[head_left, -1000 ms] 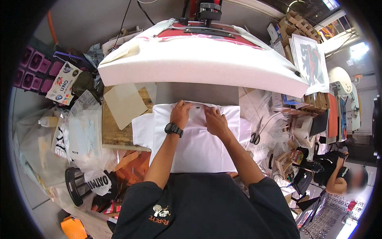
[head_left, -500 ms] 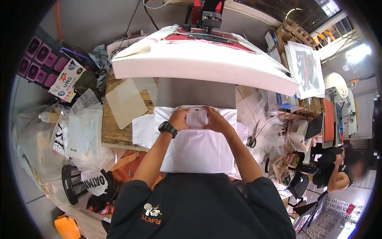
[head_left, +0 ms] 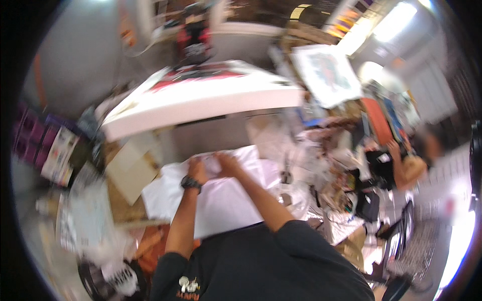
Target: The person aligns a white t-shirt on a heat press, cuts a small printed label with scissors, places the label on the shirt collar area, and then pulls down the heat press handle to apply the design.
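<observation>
A white T-shirt (head_left: 221, 210) lies over the grey lower plate (head_left: 211, 136) of a heat press and hangs toward my body. My left hand (head_left: 199, 170), with a black watch (head_left: 191, 183) on its wrist, is closed on the cloth near the shirt's neck opening. Beside it my right hand (head_left: 227, 164) is closed on the other side of the neck, a small gap between the two. Motion blur softens the fingers. The press's raised upper plate (head_left: 206, 106), wrapped in white cloth, overhangs just beyond my hands.
A beige sheet (head_left: 131, 168) lies on the wooden table (head_left: 120, 203) at left. Black scissors (head_left: 286, 176) rest among clear plastic on the right. Printed sheets (head_left: 327, 75) lean at the back right. Another person (head_left: 409, 168) is farther right. A black stool (head_left: 90, 281) stands lower left.
The view has swung to the right, shifting the press and shirt leftward in it. My hands have drawn closer together at the shirt's neck.
</observation>
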The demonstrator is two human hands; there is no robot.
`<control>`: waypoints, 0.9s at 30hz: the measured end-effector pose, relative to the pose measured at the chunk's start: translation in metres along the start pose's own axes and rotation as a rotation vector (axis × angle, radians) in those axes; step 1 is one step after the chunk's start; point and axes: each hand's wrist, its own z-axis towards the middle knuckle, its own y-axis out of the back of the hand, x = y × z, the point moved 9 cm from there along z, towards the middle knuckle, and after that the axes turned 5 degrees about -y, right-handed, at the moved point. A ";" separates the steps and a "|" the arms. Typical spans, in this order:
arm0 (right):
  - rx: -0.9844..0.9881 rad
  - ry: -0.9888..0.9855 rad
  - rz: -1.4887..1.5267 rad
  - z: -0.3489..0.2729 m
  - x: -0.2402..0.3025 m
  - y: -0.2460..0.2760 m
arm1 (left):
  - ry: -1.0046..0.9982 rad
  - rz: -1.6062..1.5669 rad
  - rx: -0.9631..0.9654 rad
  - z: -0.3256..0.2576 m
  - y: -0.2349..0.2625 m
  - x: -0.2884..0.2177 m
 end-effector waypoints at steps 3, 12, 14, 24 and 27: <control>-0.056 -0.183 -0.169 0.006 0.030 0.005 | 0.070 -0.183 -0.220 0.026 -0.020 0.047; 0.078 -0.197 0.115 -0.009 0.032 0.034 | 0.053 -0.226 -0.510 -0.021 0.007 0.017; 0.085 -0.179 0.155 -0.008 0.029 0.035 | 0.004 -0.206 -0.509 -0.025 0.009 0.017; -0.093 0.316 0.611 -0.103 -0.034 0.127 | 0.217 0.277 -0.386 -0.025 0.007 0.016; -0.004 0.105 0.952 -0.137 -0.147 0.121 | 0.329 0.292 -0.315 -0.025 0.007 0.005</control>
